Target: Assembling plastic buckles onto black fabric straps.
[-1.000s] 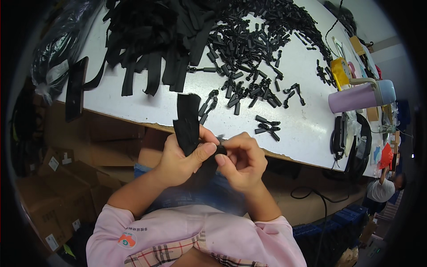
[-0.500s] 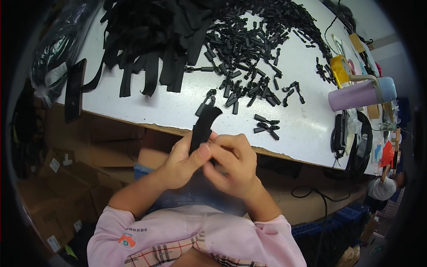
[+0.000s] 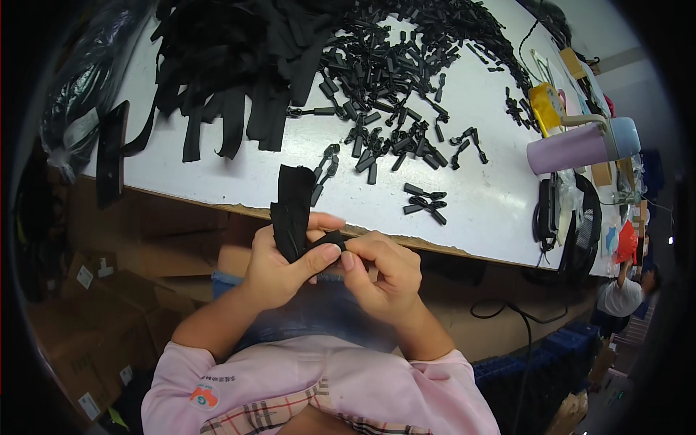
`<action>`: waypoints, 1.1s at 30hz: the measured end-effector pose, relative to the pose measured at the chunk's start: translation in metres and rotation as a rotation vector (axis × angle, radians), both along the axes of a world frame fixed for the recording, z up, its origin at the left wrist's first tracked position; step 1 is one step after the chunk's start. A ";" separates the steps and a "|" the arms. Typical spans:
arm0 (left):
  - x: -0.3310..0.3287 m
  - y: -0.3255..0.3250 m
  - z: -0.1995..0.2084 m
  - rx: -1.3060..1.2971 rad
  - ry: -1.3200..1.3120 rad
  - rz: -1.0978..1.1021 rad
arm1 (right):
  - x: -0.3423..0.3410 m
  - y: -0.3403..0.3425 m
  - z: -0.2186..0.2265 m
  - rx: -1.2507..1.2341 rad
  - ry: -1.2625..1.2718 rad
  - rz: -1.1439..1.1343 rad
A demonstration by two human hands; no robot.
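Observation:
My left hand [image 3: 270,274] is closed around a bundle of black fabric strips [image 3: 293,206], which stand up out of the fist. A short folded end of a strip bends across toward the right, under my left thumb. Finger and thumb of my right hand [image 3: 388,281] pinch that end; whether a small part sits between them is hidden. Both hands are in front of the table's near edge. Just beyond the strips lie a couple of black zipper pulls [image 3: 325,174]. A few more zipper pulls [image 3: 426,204] rest to the right, near the edge.
Behind is a large heap of zipper pulls [image 3: 399,80] on the white table [image 3: 239,174]. A pile of black strips [image 3: 232,58] hangs forward at left, beside a dark phone-like slab [image 3: 112,154]. At right lie a purple bottle [image 3: 569,150] and yellow tape dispenser [image 3: 545,106]. Cardboard boxes [image 3: 87,326] stand below left.
The strip bundle has tipped leftward and more upright in my left hand. Its folded end now shows between the two hands. The table has shifted slightly left in the view.

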State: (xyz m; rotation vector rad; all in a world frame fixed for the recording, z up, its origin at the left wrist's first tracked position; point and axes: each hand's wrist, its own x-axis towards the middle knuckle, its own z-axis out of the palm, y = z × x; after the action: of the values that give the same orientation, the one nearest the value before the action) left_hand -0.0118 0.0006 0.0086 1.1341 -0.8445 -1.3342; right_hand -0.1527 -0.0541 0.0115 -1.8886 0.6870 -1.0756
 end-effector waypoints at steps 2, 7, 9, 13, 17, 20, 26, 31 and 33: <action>0.001 0.000 -0.001 0.047 0.025 -0.003 | -0.001 0.000 0.001 0.022 0.017 0.011; 0.000 -0.004 -0.001 -0.099 0.012 0.024 | -0.007 -0.002 -0.001 0.309 -0.080 0.100; 0.001 -0.006 -0.001 -0.147 -0.028 0.026 | -0.009 -0.002 -0.003 0.317 -0.085 0.118; 0.000 -0.006 0.002 -0.736 -0.680 0.091 | -0.008 0.001 -0.010 0.728 -0.353 0.237; -0.004 -0.004 0.001 -0.657 -0.597 0.089 | -0.010 0.005 -0.009 0.962 -0.451 0.266; -0.005 -0.003 0.001 -0.368 -0.290 0.063 | -0.012 0.005 -0.006 0.562 -0.227 0.187; 0.001 -0.003 0.002 -0.465 -0.315 0.015 | -0.009 -0.001 -0.009 0.521 -0.239 0.235; -0.003 -0.002 0.001 -0.517 -0.482 0.040 | -0.007 0.004 -0.005 0.823 -0.296 0.198; -0.007 0.000 0.000 -0.234 -0.278 0.077 | -0.011 -0.003 0.001 0.665 -0.142 0.103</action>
State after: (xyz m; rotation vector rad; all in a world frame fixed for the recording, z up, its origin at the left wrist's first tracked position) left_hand -0.0186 0.0003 0.0089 1.1678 -1.1164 -0.9973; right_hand -0.1638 -0.0575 0.0121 -1.2498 0.7418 -0.7761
